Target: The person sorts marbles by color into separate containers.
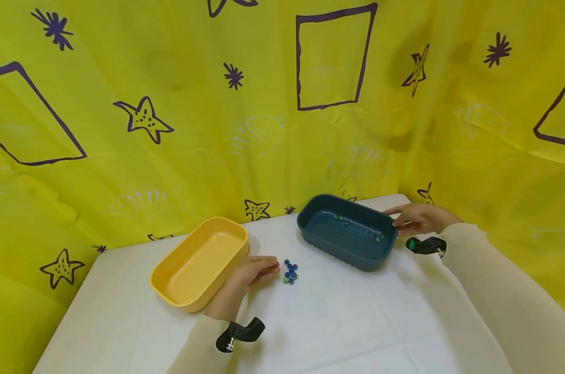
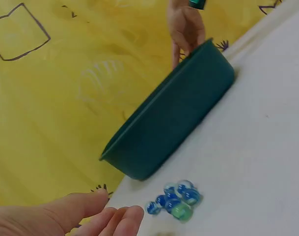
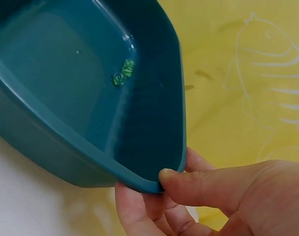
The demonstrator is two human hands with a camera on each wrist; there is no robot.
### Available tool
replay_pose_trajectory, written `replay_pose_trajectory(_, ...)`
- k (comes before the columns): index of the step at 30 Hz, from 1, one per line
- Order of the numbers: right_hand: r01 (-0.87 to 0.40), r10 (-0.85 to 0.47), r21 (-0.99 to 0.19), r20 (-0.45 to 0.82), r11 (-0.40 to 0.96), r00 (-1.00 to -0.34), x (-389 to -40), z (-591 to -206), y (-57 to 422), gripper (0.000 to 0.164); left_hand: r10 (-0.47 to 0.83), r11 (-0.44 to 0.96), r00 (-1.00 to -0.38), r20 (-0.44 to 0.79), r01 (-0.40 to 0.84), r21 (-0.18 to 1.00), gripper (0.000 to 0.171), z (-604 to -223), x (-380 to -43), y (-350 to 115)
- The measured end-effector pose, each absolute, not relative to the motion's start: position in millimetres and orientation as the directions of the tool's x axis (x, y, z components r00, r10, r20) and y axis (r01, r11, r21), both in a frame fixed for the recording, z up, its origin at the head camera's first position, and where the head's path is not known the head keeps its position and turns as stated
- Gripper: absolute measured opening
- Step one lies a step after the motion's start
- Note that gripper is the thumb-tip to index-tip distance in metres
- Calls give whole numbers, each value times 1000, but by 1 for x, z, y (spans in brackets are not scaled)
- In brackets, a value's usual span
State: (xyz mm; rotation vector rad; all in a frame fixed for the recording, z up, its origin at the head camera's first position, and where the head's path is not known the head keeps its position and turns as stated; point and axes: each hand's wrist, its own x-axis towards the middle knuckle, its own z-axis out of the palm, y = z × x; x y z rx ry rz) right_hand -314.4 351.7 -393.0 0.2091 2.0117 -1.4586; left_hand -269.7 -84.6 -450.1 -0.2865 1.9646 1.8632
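Observation:
My right hand [image 1: 419, 218] pinches the rim of a dark teal plastic basin [image 1: 340, 251] at its right end, thumb over the rim and fingers outside, as the right wrist view shows. Several green marbles [image 3: 121, 77] lie on the basin's floor. Between the two basins, a small cluster of blue marbles [image 1: 290, 267] with a green marble [image 2: 181, 212] among them sits on the white cloth. Just left of that cluster is my left hand [image 1: 256, 271], its fingers fairly straight and apart from the marbles. A yellow basin [image 1: 199, 265] with nothing visible inside stands beside the left hand.
White cloth covers the table [image 1: 329, 322]. A yellow curtain [image 1: 263, 156] printed with stars, fish and frames hangs behind the table and along its right side. Black wrist cameras are strapped at both sleeves.

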Motion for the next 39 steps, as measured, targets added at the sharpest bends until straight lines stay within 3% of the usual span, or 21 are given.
replay_pose_trajectory(22,484,-235,-799,-578,356,-782,-313,-392,352,62,50,311,-967,-249,-221,924,21,-472,-246,-74)
replay_pose_trajectory(31,516,-244,-788,-602,337,-760,-315,-391,351,63,35,499,-992,-120,-86,862,15,-471,-243,-66)
replay_pose_trajectory(39,519,-238,-791,-599,324,-764,-315,-393,352,62,5,578,-999,-49,-37,816,15,-474,-241,-61)
